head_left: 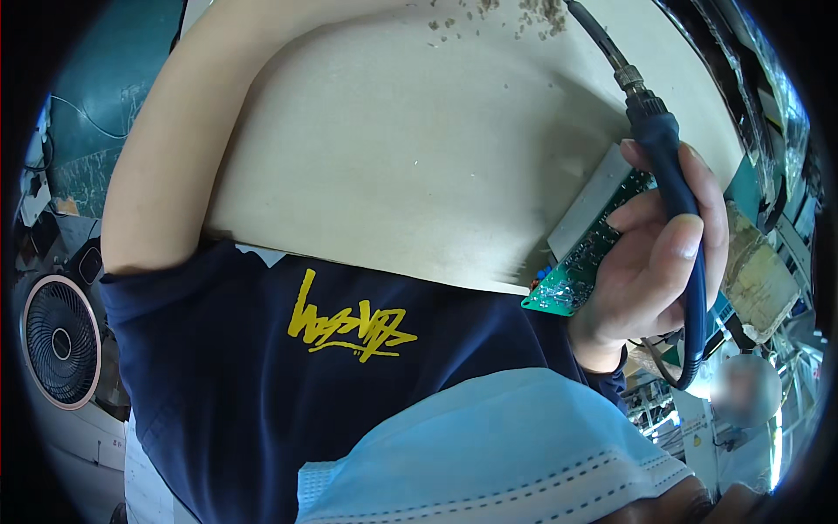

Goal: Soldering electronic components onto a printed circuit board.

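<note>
My right hand point(650, 262) is closed around the dark blue handle of a soldering iron point(656, 131). Its metal shaft slants up and left, and the tip reaches the top edge beside scattered brown crumbs point(543, 16). A cable runs down from the handle past my wrist. Behind my fingers is a green circuit board point(563, 286) with solder joints and a flat grey metal piece point(587, 205) along its side; the hand covers part of the board. My left forearm point(175, 131) curves up along the left side, and its hand lies beyond the top edge.
The pale tabletop point(375, 166) ends against my dark shirt. On the left stand a round fan point(61, 341) and a green surface point(96, 52). Shiny clear plastic point(777, 79) lines the far right. Another person point(746, 393) appears blurred at the lower right.
</note>
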Demonstrator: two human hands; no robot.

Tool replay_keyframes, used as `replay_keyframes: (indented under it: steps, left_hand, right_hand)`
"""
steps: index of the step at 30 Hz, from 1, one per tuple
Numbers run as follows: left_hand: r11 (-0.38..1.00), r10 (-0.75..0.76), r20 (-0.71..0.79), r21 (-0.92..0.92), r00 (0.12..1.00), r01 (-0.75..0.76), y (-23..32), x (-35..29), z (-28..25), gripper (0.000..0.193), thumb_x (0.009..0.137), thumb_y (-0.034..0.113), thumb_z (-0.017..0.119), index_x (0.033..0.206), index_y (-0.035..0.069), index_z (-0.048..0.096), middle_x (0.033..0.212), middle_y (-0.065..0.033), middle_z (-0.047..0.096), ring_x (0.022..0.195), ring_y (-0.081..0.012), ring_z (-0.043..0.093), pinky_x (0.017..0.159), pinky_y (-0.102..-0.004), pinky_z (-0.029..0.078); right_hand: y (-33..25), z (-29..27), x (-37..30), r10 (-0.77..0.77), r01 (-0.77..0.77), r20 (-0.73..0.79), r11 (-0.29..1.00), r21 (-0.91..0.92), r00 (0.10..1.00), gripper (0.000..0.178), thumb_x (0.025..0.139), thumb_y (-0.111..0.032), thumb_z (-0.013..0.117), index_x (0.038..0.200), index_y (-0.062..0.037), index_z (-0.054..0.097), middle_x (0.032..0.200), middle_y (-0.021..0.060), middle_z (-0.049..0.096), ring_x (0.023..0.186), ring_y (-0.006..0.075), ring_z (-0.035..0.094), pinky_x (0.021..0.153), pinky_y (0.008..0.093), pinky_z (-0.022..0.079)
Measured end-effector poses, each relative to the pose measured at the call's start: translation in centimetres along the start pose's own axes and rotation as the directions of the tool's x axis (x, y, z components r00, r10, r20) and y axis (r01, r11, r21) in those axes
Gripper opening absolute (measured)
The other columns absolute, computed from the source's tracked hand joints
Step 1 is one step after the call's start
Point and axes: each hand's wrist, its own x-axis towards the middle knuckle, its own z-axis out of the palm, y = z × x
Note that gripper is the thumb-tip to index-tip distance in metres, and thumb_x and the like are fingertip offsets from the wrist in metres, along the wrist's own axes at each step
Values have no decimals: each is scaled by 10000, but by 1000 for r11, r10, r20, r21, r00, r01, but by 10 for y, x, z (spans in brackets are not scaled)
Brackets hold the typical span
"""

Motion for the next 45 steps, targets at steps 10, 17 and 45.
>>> replay_keyframes:
  steps: [10, 17, 45]
  left_hand:
    - [995, -69, 3, 73, 998, 68, 10, -1, 7, 63, 896, -25, 686, 856, -8, 640, 683, 60, 496, 619, 16, 447, 540, -176, 323]
    - [997, 72, 63, 30, 995, -74, -4, 1, 3, 73, 895, -12, 688, 838, -6, 643, 650, 56, 447, 582, -3, 383, 518, -202, 271]
    - [989, 88, 32, 115, 996, -91, -23, -2, 4, 67, 904, 16, 670, 841, 20, 648, 588, 79, 349, 539, -22, 324, 512, -232, 261]
  right_hand:
    - [8, 1, 4, -62, 60, 44, 997, 42, 997, 428, 1040, -290, 563, 1222, 93, 623, 1092, 233, 705, 649, 166, 622, 753, 328, 546]
    - [3, -1, 7, -3, 2, 65, 1000, 2, 998, 487, 989, -258, 537, 1225, 159, 623, 1002, 263, 675, 711, 238, 654, 859, 461, 584]
    - [10, -2, 6, -44, 42, 16, 996, 82, 999, 443, 1023, -303, 559, 1201, 95, 640, 974, 205, 675, 667, 151, 595, 820, 381, 565]
